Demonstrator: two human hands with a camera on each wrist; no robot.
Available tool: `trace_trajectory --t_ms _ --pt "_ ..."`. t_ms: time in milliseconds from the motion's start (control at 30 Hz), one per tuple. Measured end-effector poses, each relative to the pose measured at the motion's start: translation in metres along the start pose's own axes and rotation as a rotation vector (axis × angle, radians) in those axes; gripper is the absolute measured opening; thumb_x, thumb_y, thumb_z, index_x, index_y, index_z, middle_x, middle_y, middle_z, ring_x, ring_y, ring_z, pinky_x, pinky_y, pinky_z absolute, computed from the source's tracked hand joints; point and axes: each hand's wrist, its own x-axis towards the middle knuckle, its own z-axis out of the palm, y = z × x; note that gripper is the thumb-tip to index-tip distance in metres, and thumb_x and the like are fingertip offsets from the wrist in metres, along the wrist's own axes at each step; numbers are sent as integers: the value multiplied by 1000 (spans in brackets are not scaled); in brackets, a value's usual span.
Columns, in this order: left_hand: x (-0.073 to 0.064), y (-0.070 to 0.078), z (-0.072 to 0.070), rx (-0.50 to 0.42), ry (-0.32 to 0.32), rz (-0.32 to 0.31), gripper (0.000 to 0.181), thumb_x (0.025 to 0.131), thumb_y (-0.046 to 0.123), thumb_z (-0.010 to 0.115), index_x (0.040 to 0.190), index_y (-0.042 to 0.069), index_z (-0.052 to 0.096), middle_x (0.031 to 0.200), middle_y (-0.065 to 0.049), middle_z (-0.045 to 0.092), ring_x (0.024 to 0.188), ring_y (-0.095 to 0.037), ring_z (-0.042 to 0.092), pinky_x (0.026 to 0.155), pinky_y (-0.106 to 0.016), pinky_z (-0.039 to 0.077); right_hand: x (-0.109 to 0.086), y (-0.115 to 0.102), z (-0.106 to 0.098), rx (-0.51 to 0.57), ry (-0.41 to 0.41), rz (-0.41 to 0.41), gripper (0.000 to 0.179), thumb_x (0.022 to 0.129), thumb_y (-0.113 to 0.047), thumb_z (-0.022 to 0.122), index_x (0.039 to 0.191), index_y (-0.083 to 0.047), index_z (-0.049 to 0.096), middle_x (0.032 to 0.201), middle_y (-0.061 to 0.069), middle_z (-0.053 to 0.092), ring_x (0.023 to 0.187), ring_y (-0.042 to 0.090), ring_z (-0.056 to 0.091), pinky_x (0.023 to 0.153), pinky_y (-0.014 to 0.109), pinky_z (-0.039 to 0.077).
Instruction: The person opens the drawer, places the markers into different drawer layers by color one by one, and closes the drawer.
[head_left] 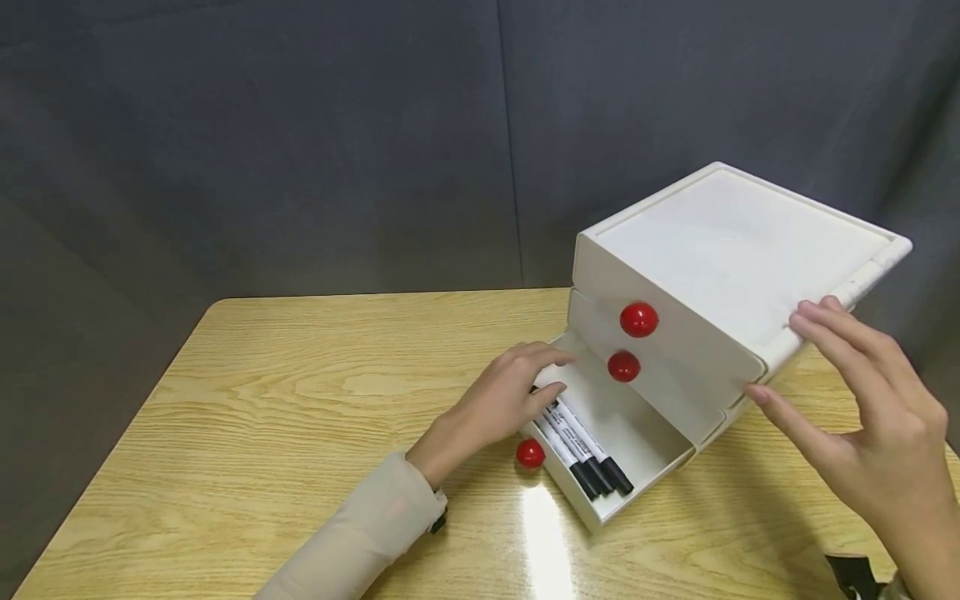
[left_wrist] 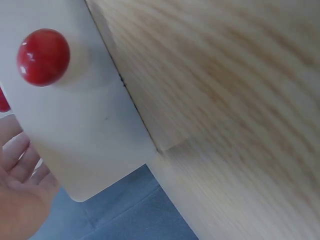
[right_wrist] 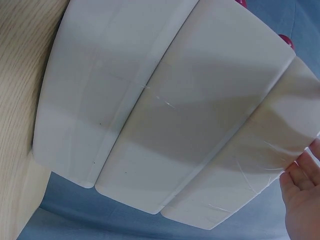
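Observation:
A white desktop drawer cabinet (head_left: 750, 242) stands on the table with its bottom drawer (head_left: 637, 425) pulled out. Several white markers (head_left: 573, 442) with black caps lie side by side along the drawer's front wall. My left hand (head_left: 510, 387) reaches over the drawer's left end, fingers loosely bent and thumb by the markers' far ends; no marker shows in its grasp. With straight fingers, my right hand (head_left: 885, 417) touches the cabinet's top right edge, thumb at the front corner. In the left wrist view, my left fingers (left_wrist: 22, 160) show behind the drawer front.
Round red knobs mark the drawer fronts: an upper one (head_left: 639, 319), a middle one (head_left: 623, 367) and one on the pulled-out drawer (head_left: 530, 452). The wood-grain table (head_left: 300, 400) extends to the left. Behind it hangs a dark grey curtain (head_left: 360, 150).

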Motion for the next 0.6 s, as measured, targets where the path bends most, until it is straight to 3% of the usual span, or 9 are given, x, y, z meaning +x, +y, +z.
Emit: trace_trajectory --t_ms 600 --pt "-27 -2 -8 -149 128 34 38 94 15 68 131 8 63 130 -6 66 125 -20 59 109 -33 48 0 0 -2 -2 -18 16 74 86 -59 67 111 11 69 117 25 69 128 12 58 111 19 42"
